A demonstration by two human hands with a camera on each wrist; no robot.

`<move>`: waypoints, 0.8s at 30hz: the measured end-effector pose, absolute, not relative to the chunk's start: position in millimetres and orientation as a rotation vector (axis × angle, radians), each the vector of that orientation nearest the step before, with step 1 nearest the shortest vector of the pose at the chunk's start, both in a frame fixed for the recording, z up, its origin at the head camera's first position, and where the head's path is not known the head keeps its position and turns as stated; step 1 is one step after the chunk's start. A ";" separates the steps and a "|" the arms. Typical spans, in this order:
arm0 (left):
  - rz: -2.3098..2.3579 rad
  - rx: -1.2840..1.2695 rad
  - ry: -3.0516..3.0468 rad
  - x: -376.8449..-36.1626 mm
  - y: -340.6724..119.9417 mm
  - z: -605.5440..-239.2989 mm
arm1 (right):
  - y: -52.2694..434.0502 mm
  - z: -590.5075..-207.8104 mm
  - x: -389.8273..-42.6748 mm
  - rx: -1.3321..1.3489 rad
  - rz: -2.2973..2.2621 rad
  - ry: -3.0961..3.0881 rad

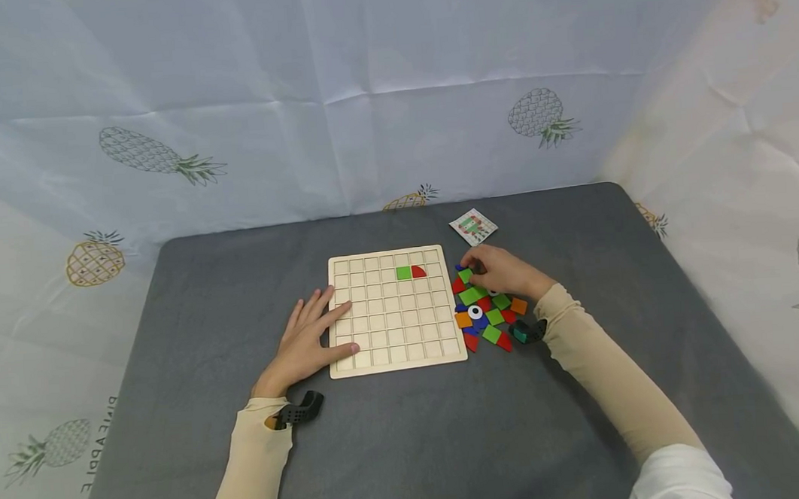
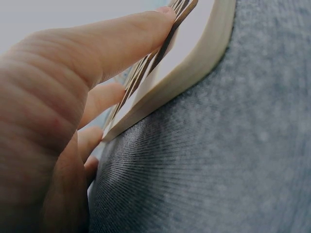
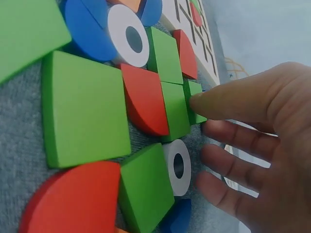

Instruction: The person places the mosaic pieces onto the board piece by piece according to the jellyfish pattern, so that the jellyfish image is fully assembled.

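Observation:
My left hand lies spread over the left edge of a wooden grid board, its thumb and fingertips on the frame and outer squares. On the board, a green square tile sits beside a red quarter-circle tile in an upper row. My right hand reaches over the far end of the loose tile pile and pinches a green square tile between thumb and index finger. That tile is still among the pile, close to a red quarter-circle. The other right fingers are bent, holding nothing.
Loose tiles lie right of the board: green squares, orange squares, red and blue pieces, and a white ring tile. A small printed pattern card lies behind them on the grey table. Pineapple-print cloth hangs behind.

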State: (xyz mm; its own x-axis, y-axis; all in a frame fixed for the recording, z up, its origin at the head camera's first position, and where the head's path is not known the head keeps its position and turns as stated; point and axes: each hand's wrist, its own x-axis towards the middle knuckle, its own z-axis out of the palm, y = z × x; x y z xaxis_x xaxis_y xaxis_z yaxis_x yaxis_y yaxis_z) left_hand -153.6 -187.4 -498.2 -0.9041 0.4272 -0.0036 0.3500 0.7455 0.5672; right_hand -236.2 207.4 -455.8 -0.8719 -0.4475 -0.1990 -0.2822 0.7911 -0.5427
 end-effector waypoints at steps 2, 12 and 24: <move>0.871 0.630 2.813 -153.8 -187.5 -498.6 | 206.6 -456.5 -236.8 -0.551 -0.731 2.682; 0.876 0.630 2.818 -153.1 -187.4 -497.0 | 203.9 -456.1 -235.5 -0.479 -0.656 2.740; 0.898 0.645 2.813 -153.1 -187.4 -498.3 | 206.3 -438.7 -239.4 -0.541 -0.800 2.772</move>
State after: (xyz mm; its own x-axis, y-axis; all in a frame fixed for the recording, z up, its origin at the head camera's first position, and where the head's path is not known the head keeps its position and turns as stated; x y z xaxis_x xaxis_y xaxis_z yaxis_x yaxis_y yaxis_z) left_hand -153.1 -187.4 -498.3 -0.9021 0.4312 0.0157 0.3604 0.7331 0.5767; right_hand -239.4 206.3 -438.7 -0.9116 -0.4001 -0.0938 -0.2886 0.7858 -0.5471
